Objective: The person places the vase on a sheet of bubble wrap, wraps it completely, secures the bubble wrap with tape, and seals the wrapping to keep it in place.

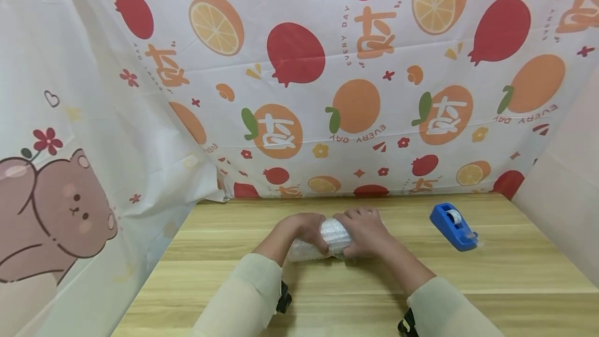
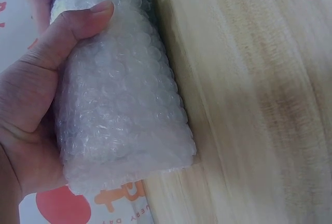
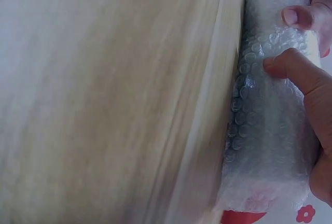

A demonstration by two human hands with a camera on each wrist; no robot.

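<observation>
A roll of bubble wrap (image 1: 334,235) lies crosswise on the wooden table, with both hands around it. My left hand (image 1: 306,230) grips its left part; in the left wrist view the thumb (image 2: 85,24) presses on the bubbled surface and the fingers go behind the roll. My right hand (image 1: 365,233) grips the right part, its thumb (image 3: 295,68) lying across the bubbles in the right wrist view. The two thumbs are close together near the roll's middle. Loose flattened film sticks out at the roll's left end (image 2: 129,167). Whatever is inside the wrap is hidden.
A blue tape dispenser (image 1: 454,227) with a roll of clear tape stands on the table to the right. Behind the table (image 1: 515,264) hangs a white cloth (image 1: 318,103) printed with fruit. Another cloth with a bear print (image 1: 75,207) hangs on the left.
</observation>
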